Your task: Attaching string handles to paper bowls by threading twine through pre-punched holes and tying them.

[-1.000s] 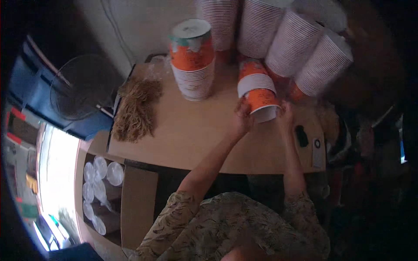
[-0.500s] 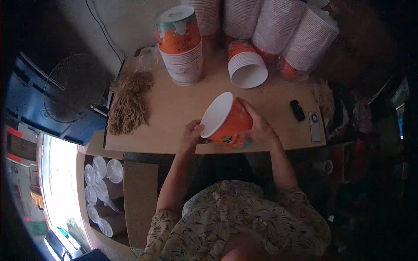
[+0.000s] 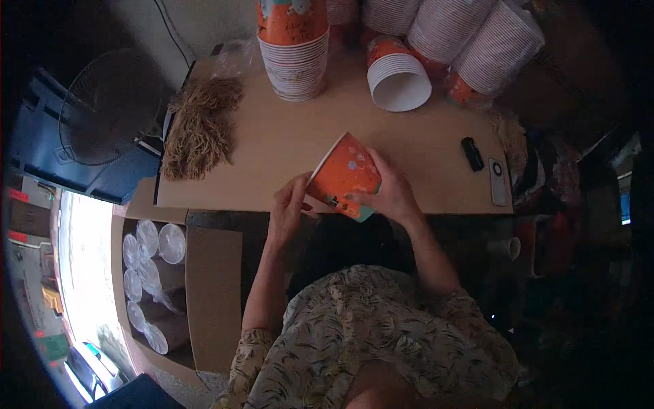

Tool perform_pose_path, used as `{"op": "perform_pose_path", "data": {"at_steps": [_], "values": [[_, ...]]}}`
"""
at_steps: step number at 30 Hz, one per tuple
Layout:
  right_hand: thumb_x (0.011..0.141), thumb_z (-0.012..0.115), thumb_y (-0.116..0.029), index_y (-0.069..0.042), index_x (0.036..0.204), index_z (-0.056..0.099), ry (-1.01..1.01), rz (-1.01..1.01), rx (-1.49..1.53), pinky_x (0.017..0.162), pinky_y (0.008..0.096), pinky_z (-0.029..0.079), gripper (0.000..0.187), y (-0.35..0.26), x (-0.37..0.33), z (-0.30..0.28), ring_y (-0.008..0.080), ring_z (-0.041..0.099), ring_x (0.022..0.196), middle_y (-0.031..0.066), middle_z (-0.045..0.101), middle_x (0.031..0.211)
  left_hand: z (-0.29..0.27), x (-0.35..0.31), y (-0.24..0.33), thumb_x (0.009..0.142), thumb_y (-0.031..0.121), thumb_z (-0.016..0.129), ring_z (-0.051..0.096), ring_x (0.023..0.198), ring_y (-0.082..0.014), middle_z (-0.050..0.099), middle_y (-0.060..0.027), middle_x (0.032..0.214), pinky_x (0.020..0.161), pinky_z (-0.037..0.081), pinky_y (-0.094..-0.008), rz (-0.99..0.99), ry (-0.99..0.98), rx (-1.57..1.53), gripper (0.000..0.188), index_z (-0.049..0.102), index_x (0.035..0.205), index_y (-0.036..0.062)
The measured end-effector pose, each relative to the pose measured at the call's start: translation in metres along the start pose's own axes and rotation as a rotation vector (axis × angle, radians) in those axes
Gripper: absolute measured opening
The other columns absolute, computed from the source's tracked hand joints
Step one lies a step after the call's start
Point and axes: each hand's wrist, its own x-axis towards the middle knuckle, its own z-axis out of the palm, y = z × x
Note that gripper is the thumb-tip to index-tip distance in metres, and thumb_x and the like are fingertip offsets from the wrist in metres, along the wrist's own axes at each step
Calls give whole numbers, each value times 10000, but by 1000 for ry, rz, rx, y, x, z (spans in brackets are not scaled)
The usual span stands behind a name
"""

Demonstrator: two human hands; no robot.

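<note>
Between my two hands is an orange paper bucket [image 3: 346, 174] with a white rim and a printed pattern, tilted on its side above the table's front edge. Its rim points up and to the left, and its inside is turned out of sight. My left hand [image 3: 291, 202] grips it at the rim, with the fingers partly hidden. My right hand [image 3: 393, 193] wraps round the side and lower end. Beyond, a tall stack of nested buckets [image 3: 293, 65] stands upside down, and a shorter nested stack [image 3: 400, 80] lies with its white mouth toward me.
Plastic-wrapped bucket stacks [image 3: 501, 54] line the back right of the table [image 3: 286, 143]. A bundle of brown strings [image 3: 201, 129] lies left; a black object [image 3: 471, 154] and a silver strip [image 3: 498, 183] lie right. Below left, an open cardboard box [image 3: 214, 293] holds clear-wrapped stacks. A fan [image 3: 102, 109] stands left.
The bucket has turned so its white inside, visible before, no longer shows and more of its printed side does. Both hands keep their hold. The whole view has shifted slightly.
</note>
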Motion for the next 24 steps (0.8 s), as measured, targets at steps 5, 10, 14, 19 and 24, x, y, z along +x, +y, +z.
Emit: {"op": "perform_pose_path", "data": {"at_steps": [5,10,14,19,24], "values": [[661,888,-455,-55,1529,299,160,-156,-398,1087,546,362,1123,-19,-26,28,427,469,1297,215,475,1443,-4,-10,3,1069,266,515,640,897,-108,681,-47,1092,756,532,-275,52,-75,-81,362,615,1321,26],[618,921,-372,-61,1502,370,214,-140,-427,1090,525,362,1087,-28,-34,34,378,464,1327,182,467,1465,-14,-6,-21,1084,251,479,636,925,-105,674,-22,1055,816,511,-266,29,-203,-305,327,607,1281,23],[611,929,-358,-60,1508,361,215,-125,-410,1101,525,354,1103,-30,-36,35,385,449,1352,202,456,1468,-15,-6,-31,1092,238,447,636,948,-111,671,-16,1044,858,503,-278,40,-223,-373,319,594,1274,21],[629,921,-395,-83,1527,336,243,-194,-377,1099,556,335,1115,-18,-39,44,399,422,1359,202,427,1483,-13,-10,-24,1082,207,457,638,993,-119,674,-34,1100,903,497,-284,-80,-173,-472,332,574,1321,10],[641,914,-420,-109,1531,331,247,-206,-447,1077,590,331,1108,-30,-46,52,412,408,1349,209,379,1502,-24,-11,-11,1072,207,477,637,1020,-127,673,-42,1140,897,504,-286,-115,-234,-447,351,567,1346,6]]}}
